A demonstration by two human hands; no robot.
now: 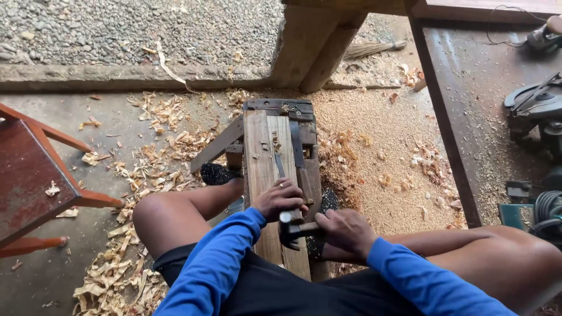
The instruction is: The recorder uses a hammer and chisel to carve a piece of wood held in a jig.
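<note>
I sit astride a low wooden bench (266, 146), knees to either side. My left hand (278, 198) is closed around something upright on the plank, likely a chisel, with only a pale round top showing. My right hand (346, 230) grips the handle of a dark hammer (291, 229), whose head lies just below my left fist. A thin metal blade (279, 165) lies on the plank ahead of my left hand. Both sleeves are blue.
Wood shavings (149, 158) and sawdust cover the floor around the bench. A red-brown wooden stool (29, 175) stands at the left. A dark workbench (468, 88) with a circular saw (535, 105) is at the right. Gravel lies beyond a concrete kerb.
</note>
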